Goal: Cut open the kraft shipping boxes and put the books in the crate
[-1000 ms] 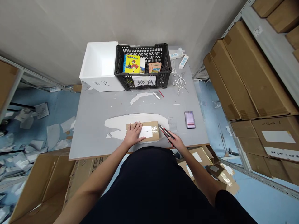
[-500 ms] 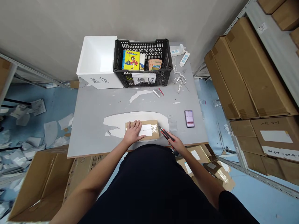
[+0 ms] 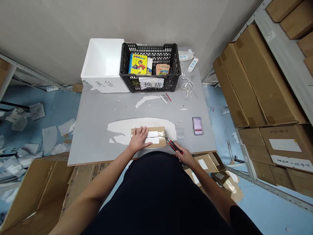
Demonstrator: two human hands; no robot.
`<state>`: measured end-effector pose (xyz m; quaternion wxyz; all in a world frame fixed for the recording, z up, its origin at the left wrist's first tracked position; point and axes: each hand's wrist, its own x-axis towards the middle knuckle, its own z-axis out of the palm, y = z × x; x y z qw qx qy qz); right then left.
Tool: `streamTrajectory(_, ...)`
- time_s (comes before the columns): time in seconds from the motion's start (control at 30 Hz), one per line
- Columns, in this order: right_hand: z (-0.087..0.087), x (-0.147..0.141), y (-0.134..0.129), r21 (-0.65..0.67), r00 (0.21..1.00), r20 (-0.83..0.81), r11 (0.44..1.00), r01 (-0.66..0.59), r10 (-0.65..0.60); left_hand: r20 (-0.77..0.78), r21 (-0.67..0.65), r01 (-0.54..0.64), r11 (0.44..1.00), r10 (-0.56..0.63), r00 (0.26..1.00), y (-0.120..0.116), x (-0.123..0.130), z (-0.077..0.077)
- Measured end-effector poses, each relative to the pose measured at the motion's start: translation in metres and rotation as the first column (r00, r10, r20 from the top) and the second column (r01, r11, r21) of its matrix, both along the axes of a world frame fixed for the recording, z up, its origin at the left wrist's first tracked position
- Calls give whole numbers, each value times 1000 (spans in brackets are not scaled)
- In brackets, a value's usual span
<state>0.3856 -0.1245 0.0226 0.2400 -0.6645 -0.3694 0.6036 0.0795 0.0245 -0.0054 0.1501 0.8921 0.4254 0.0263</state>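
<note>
A small cardboard box (image 3: 161, 138) lies near the table's front edge, with a white label and shiny tape on top. A dark slit runs along its top seam, through the label. My left hand (image 3: 139, 138) rests flat on the box's left half, fingers stretched out, covering part of the label. In my right hand (image 3: 184, 155) is a red and black utility knife (image 3: 174, 145), its tip pointing at the box's right end. Whether the blade touches the cardboard I cannot tell. Beneath the box is a worn white patch (image 3: 144, 122) on the grey tabletop (image 3: 95, 133).
At the back stand a white foam box (image 3: 111, 83) and a black crate (image 3: 174, 78) holding books. Power strips (image 3: 193, 64), a white cable (image 3: 187, 86) and a phone (image 3: 197, 125) lie on the right. Open cartons (image 3: 36, 192) and shelving (image 3: 254, 143) flank the table.
The slit along the box's top now shows more clearly across the label and tape. My right hand has drawn the knife slightly towards me. My left hand stays on the box.
</note>
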Motion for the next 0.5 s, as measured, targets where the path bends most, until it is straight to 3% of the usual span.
streamTrajectory(0.17, 11, 1, -8, -10, 1000, -18, 1000, 13, -13, 54, -9, -5, 1000, 6, 999, 0, -1, -1)
streamTrajectory(0.27, 11, 2, -17, -8, 994, -64, 996, 91, -91, 99, -12, -11, 1000, 12, 995, 0, -2, -1)
streamTrajectory(0.37, -1, 7, -17, 69, 960, -87, 960, 272, -265, 125, 4, -4, 1000, 3, 992, -2, -3, 0)
streamTrajectory(0.5, -36, 17, 9, 186, 894, -1, 878, 440, -448, 140, 20, -10, 1000, 7, 990, -4, -5, 1)
